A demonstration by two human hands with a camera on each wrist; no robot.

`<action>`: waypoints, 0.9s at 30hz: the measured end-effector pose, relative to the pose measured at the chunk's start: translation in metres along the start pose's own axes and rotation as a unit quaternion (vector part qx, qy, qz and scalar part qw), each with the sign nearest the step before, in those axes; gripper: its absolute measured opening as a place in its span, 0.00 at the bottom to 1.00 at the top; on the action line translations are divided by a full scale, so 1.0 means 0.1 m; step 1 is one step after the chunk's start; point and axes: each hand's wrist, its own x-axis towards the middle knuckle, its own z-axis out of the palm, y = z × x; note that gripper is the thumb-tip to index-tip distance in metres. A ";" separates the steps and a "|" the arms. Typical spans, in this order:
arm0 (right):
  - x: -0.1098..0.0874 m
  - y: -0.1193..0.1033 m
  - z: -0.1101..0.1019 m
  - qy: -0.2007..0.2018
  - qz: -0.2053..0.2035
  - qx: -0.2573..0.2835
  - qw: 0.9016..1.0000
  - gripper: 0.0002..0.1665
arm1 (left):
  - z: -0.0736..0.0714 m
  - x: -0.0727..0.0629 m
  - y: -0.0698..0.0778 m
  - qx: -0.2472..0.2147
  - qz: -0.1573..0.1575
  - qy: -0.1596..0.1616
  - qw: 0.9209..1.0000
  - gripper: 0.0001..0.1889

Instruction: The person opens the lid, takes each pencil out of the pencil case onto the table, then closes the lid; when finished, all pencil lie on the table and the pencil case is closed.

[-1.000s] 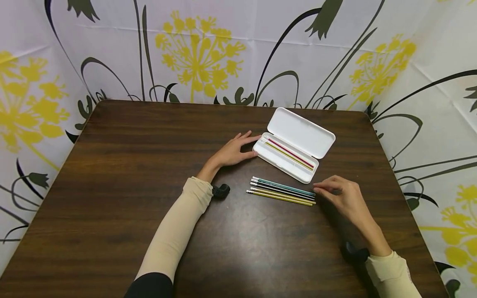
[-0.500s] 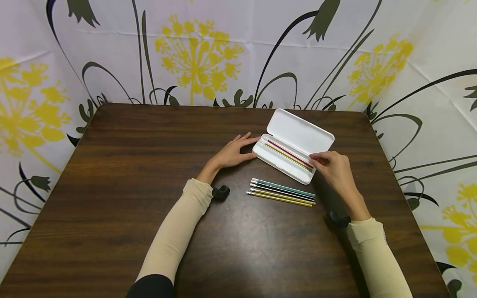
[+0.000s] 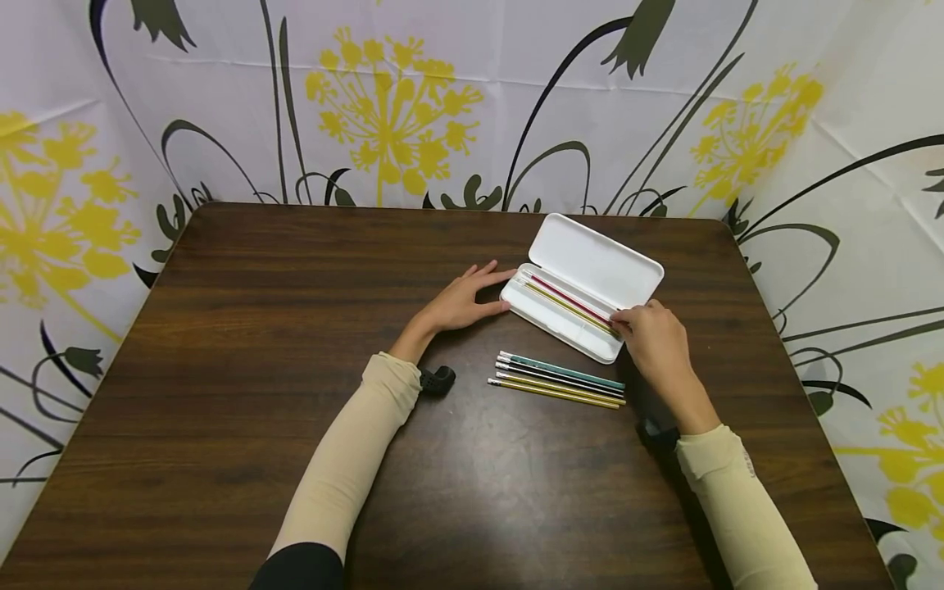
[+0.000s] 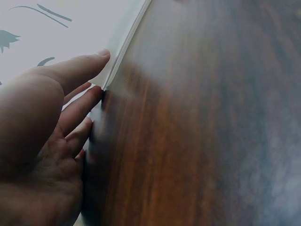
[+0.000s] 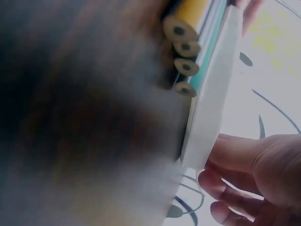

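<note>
Brace the open pencil case (image 3: 553, 319); nudge gently.
The left hand (image 3: 459, 301), fingers spread, touches its left end, best just steadying; the right hand's (image 3: 656, 340) fingers bend at its right end, pinch hidden, cannot tell. Red pencil (image 3: 564, 296) and yellow pencil (image 3: 568, 308) lie inside, best parallel; loose pencils (image 3: 560, 380) lie on the counter (image 3: 457, 475), nearside.

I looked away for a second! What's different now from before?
The right hand moved forward and left, from the tips of the loose pencils to the right end of the white box. I can't tell if it grips anything. The left hand still touches the box's other end, the box stays open, and the loose pencils and the pencils inside lie as before.
</note>
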 end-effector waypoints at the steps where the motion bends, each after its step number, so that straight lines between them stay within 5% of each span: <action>1: 0.00 -0.01 0.00 -0.002 -0.005 -0.011 1.000 0.06 | 0.00 0.00 0.00 0.001 -0.001 0.000 1.000 0.34; 9: 0.04 -0.08 0.00 -0.032 -0.015 -0.032 0.999 0.04 | 0.02 -0.02 0.00 0.000 -0.005 -0.003 1.000 0.33; 16: 0.03 -0.01 -0.03 -0.031 0.015 0.009 0.999 0.02 | 0.02 -0.02 0.01 -0.004 -0.008 -0.002 1.000 0.33; 20: 0.01 0.08 -0.04 -0.011 0.018 0.077 0.997 0.03 | 0.03 -0.02 0.01 -0.002 -0.009 -0.005 1.000 0.33; 23: -0.03 0.16 -0.07 -0.007 0.030 0.159 0.987 0.04 | 0.02 -0.01 0.00 0.003 -0.006 -0.006 1.000 0.33; 27: -0.07 0.24 -0.13 -0.015 0.080 0.270 0.959 0.08 | 0.00 -0.01 0.01 0.003 0.001 -0.001 1.000 0.33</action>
